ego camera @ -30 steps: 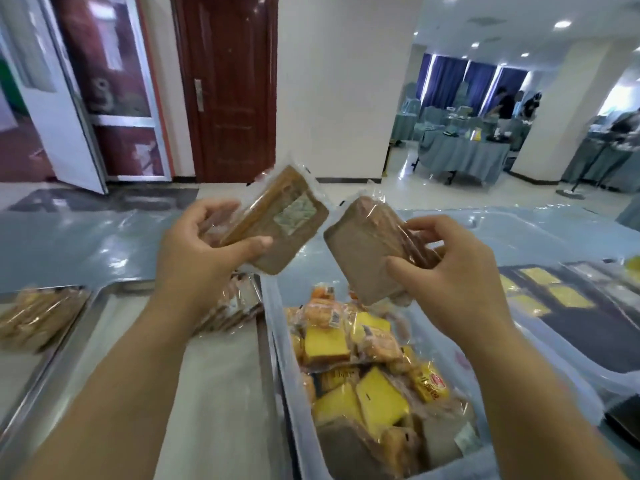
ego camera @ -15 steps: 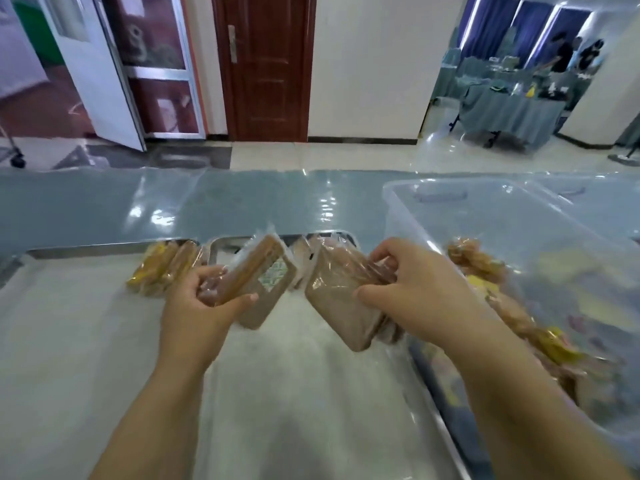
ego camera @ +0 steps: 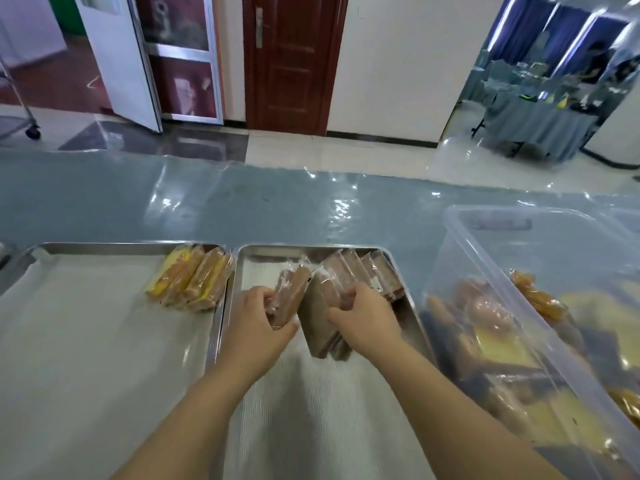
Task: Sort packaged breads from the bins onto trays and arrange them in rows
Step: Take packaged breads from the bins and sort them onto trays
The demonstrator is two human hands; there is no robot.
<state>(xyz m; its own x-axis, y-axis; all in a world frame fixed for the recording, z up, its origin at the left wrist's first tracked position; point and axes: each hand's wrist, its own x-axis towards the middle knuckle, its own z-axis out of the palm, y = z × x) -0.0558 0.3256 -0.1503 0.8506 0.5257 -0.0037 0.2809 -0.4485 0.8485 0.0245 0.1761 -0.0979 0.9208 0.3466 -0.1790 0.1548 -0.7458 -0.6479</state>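
Over the middle steel tray (ego camera: 410, 306), my left hand (ego camera: 258, 323) grips a brown packaged bread slice (ego camera: 291, 292), held on edge. Beside it my right hand (ego camera: 363, 317) grips another brown packaged bread (ego camera: 317, 323), leaning against a row of brown packaged breads (ego camera: 367, 275) standing at the tray's far right corner. The left steel tray (ego camera: 104, 249) holds a short row of yellow packaged cakes (ego camera: 194, 282) at its far right corner. A clear plastic bin (ego camera: 485, 258) on the right holds several mixed packaged breads (ego camera: 502, 341).
Both trays are lined with white cloth and sit on a blue-grey table covered in shiny film. Beyond the table are a dark red door (ego camera: 294, 60), a white open door (ego camera: 117, 57) and, far right, draped tables (ego camera: 540, 119).
Both hands have carried their brown packages down from above the bin and leftward to the middle tray, lowering them next to the brown row. The view has tilted down onto the trays.
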